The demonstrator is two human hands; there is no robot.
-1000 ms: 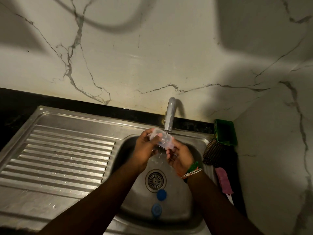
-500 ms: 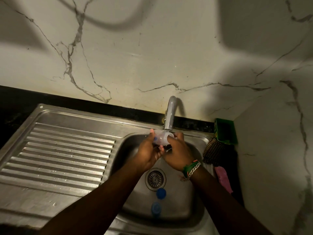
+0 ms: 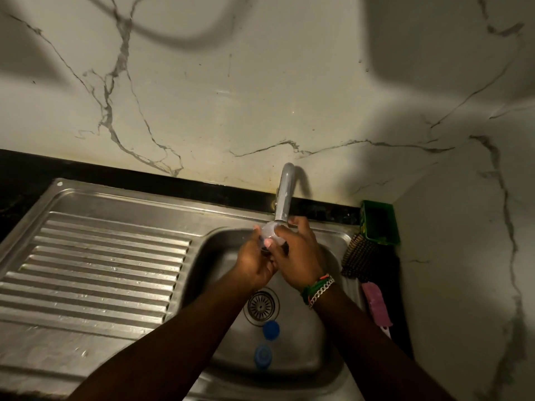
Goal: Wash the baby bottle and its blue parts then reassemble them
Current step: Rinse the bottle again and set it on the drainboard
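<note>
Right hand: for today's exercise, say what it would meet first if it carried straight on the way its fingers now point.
The right hand points up and away, toward the tap. It already grips the clear bottle, so next would probably come the tap's spout just above; depth is unclear.

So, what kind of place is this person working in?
Most likely a home kitchen, at the washing-up spot. A steel sink with a ribbed draining board sits against a marble-look wall, a tap stands over the basin, and a scrubbing brush lies beside it.
</note>
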